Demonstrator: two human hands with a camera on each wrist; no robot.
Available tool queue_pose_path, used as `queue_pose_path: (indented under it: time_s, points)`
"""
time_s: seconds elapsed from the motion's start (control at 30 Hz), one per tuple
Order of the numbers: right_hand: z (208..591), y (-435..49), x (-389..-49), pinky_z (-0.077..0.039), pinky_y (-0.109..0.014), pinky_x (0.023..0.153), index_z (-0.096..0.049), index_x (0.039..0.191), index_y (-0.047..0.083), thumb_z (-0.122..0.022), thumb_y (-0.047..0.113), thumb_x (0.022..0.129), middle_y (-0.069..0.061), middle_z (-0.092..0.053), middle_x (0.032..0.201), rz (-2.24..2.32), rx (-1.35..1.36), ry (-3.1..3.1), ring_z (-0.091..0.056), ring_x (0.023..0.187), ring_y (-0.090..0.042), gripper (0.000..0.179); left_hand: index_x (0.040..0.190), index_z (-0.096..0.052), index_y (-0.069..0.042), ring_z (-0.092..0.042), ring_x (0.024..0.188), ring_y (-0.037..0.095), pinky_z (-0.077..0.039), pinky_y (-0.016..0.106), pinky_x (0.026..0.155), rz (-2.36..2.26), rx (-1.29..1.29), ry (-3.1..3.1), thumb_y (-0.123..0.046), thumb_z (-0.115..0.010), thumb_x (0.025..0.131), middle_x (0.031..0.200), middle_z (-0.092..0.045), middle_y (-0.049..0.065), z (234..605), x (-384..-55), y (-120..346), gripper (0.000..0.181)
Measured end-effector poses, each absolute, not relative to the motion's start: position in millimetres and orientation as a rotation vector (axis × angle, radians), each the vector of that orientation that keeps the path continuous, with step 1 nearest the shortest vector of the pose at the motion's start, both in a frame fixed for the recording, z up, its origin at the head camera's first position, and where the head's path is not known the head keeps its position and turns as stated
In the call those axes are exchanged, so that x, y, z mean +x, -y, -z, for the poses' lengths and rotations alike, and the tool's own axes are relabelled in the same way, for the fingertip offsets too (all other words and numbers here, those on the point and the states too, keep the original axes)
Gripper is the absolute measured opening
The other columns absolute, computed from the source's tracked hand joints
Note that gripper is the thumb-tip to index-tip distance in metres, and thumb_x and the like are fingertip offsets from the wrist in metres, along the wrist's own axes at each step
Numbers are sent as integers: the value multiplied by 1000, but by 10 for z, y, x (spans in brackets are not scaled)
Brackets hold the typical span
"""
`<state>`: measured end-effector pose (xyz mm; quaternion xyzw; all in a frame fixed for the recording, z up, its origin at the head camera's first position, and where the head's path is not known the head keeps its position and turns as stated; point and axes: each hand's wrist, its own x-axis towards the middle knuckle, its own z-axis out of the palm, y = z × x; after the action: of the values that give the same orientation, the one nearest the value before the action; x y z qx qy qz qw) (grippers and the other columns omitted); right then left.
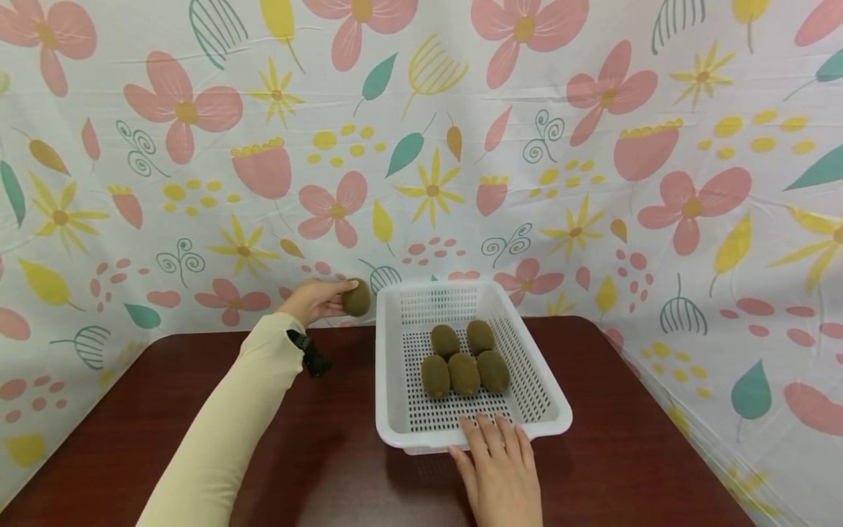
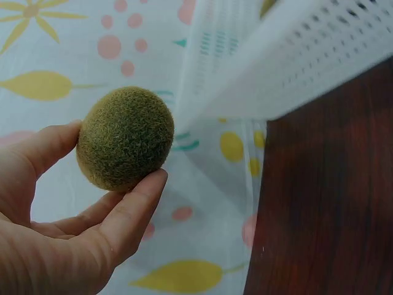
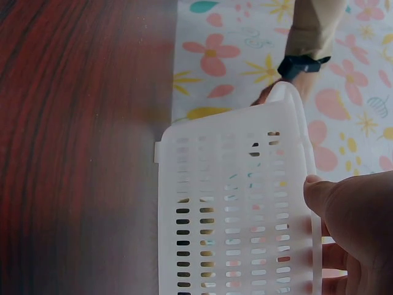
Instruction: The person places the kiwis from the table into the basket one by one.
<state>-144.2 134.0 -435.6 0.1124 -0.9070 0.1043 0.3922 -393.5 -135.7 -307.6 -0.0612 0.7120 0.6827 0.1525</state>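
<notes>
My left hand (image 1: 317, 300) pinches a brown, fuzzy kiwi (image 1: 356, 298) between thumb and fingers, beyond the table's far edge and left of the basket. In the left wrist view the kiwi (image 2: 126, 139) is held at the fingertips, apart from the white basket wall. The white plastic basket (image 1: 388, 366) stands on the table, with several kiwis (image 1: 465, 374) grouped on its slotted floor. My right hand (image 1: 500, 468) holds the basket's near rim, fingers reaching over it. In the right wrist view, the thumb (image 3: 316, 193) lies against the outside of the rim.
The dark red wooden table (image 1: 316, 454) extends to both sides of the basket. A white curtain (image 1: 421, 146) with flowers and leaves hangs behind the table and along its sides. A black device (image 1: 309, 353) is strapped to the left wrist.
</notes>
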Motion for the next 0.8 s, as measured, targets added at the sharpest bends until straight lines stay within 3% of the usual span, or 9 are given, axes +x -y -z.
queue_pose_path:
  time_s: [0.17, 0.8]
  points:
    - [4363, -1338, -1448, -36, -53, 97, -67, 115, 12, -20, 53, 102, -10, -64, 112, -269, 283, 2303, -54, 110, -36, 64, 140, -38, 7, -50, 124, 34, -45, 40, 101, -2011, -163, -1991, -17, -64, 93, 136, -46, 24, 3015, -3942, 1160, 59]
    - [4372, -1339, -1454, -35, -53, 98, -67, 114, 12, -17, 54, 102, -11, -65, 112, -272, 280, 2289, -54, 109, -36, 66, 138, -37, 10, -50, 123, 38, -44, 47, 101, -2108, -194, -1919, -6, -62, 94, 136, -45, 28, 3038, -3971, 377, 54]
